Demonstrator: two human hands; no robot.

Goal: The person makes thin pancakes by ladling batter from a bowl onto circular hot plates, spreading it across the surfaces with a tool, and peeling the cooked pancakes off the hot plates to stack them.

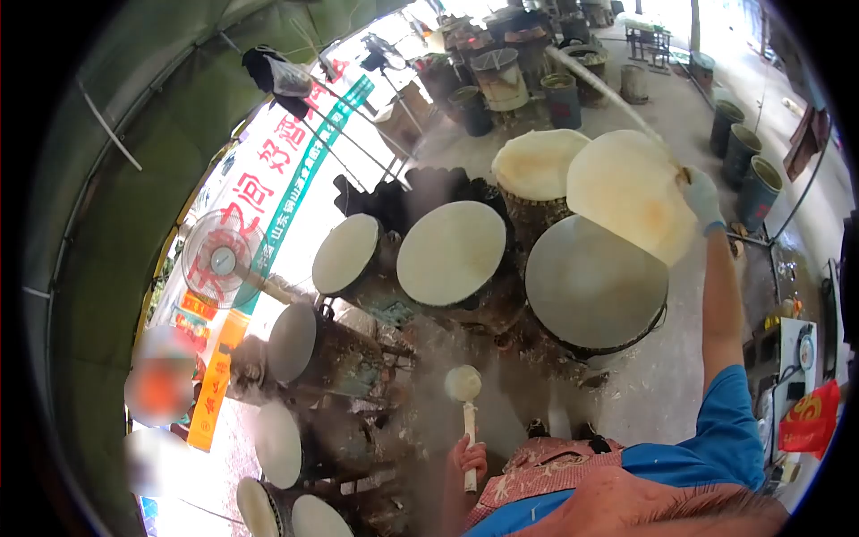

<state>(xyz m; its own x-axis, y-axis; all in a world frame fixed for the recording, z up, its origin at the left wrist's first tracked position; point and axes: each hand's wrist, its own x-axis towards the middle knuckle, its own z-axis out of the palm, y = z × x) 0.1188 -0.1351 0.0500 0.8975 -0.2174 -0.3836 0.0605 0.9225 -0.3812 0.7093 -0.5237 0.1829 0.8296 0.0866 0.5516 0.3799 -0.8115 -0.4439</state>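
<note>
My right hand (pixel 701 199), in a pale glove, grips the edge of a large thin round pancake (pixel 624 183). The pancake hangs tilted over a round griddle (pixel 595 286) with a grey surface; I cannot tell whether its lower edge touches the griddle. Down at the front, my left hand (pixel 469 458) is wrapped round the handle of a batter-coated ladle (pixel 463 383), held with its round head pointing away from me. Behind the griddle lies a pile of pale round pancakes (pixel 537 164) on a drum-like stand.
More round griddles with pale tops curve away to the left, including a wide one (pixel 452 253) and a smaller one (pixel 346 254). A fan (pixel 224 259) stands by a banner. Buckets (pixel 761 190) line the right side; a red bag (pixel 808 419) sits near a table.
</note>
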